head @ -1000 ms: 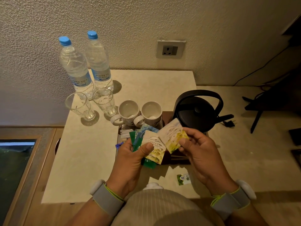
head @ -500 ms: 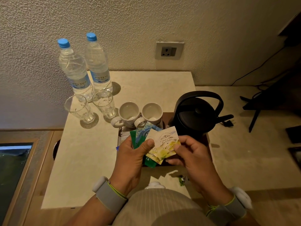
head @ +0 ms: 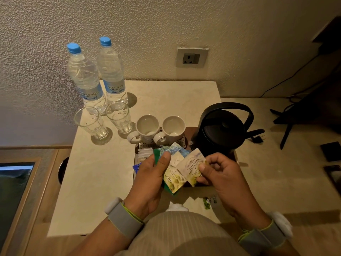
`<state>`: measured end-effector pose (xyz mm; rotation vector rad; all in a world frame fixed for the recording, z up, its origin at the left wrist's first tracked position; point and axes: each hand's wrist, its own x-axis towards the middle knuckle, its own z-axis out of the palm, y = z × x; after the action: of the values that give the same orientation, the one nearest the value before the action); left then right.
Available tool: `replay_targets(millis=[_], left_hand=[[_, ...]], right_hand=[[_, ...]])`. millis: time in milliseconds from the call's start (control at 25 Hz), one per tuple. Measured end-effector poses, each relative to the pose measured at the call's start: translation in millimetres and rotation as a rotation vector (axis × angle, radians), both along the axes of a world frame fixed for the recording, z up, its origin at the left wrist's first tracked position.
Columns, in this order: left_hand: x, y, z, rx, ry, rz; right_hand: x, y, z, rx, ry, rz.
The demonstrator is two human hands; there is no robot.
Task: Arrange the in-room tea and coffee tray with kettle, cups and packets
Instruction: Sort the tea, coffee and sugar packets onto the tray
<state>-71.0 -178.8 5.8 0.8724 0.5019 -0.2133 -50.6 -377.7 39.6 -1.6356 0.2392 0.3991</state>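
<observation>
The left hand (head: 153,180) holds a fanned stack of tea packets (head: 173,174), thumb pressed on top and fingers curled beneath. The right hand (head: 219,174) pinches a single white-and-yellow packet (head: 192,168) between thumb and forefinger, its edge touching the fan. Both hands hang above the front of the dark tray (head: 188,134).

Compared with half a second ago, the pinched packet has rotated and drawn slightly to the right of the fan. This suggests the packets are being sorted one by one before placement.

The kettle (head: 221,132) stands on the right of the tray. Two white cups (head: 160,127) sit at its rear left, and white sachets (head: 145,153) lie in its left compartment. One green packet (head: 207,202) lies loose on the table (head: 103,182), in front of the tray. Two glasses (head: 105,121) and two water bottles (head: 97,78) stand apart at the left. Packet placement appears to be the main remaining step.
</observation>
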Motion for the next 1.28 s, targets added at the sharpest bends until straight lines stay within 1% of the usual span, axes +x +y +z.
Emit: replay_targets(millis=[120, 200, 280, 440, 560, 600, 680, 760, 840, 920, 1040, 1080, 1160, 1280], left_hand=[[-1.8, 0.9, 1.1, -0.015, 0.022, 0.018], [-2.9, 3.7, 0.5, -0.019, 0.042, 0.025], [-2.3, 5.4, 1.5, -0.011, 0.044, -0.007], [0.4, 1.3, 8.3, -0.011, 0.105, -0.160], [2.1, 2.7, 11.8, -0.025, 0.134, -0.218], [2.3, 3.9, 11.9, -0.026, 0.138, -0.229], [1.4, 4.8, 11.5, -0.019, 0.152, -0.249], [-0.6, 2.5, 9.7, 0.003, 0.174, -0.261], [-2.2, 0.9, 8.9, 0.013, 0.197, -0.257], [-2.1, 1.2, 9.5, 0.006, 0.211, -0.269], [-2.5, 0.0, 12.0, -0.007, 0.250, -0.296], [-3.3, -1.2, 13.0, -0.012, 0.258, -0.303], [-4.2, -3.0, 14.0, -0.026, 0.279, -0.299], [-5.1, -5.5, 14.6, -0.054, 0.339, -0.258]], right_hand=[[-1.3, -4.6, -1.9, 0.021, 0.029, -0.001], [-4.0, -6.3, 0.9, 0.002, 0.011, 0.034], [-5.4, -7.9, 6.2, -0.069, -0.060, 0.104], [-5.2, -7.0, 17.0, -0.220, -0.162, 0.279], [-9.8, 2.4, 21.0, -0.459, -0.361, 0.385], [-11.3, 5.6, 20.9, -0.495, -0.391, 0.389], [-13.7, 7.6, 18.2, -0.465, -0.345, 0.359], [-12.5, 5.9, 14.1, -0.404, -0.244, 0.331], [-10.7, 2.6, 12.4, -0.369, -0.199, 0.345], [-12.1, 1.2, 13.4, -0.422, -0.262, 0.408], [-15.1, 1.7, 15.4, -0.584, -0.460, 0.525], [-15.3, 2.1, 15.9, -0.617, -0.499, 0.553], [-14.5, 4.1, 14.2, -0.653, -0.504, 0.594], [-12.2, 7.4, 11.7, -0.673, -0.421, 0.653]])
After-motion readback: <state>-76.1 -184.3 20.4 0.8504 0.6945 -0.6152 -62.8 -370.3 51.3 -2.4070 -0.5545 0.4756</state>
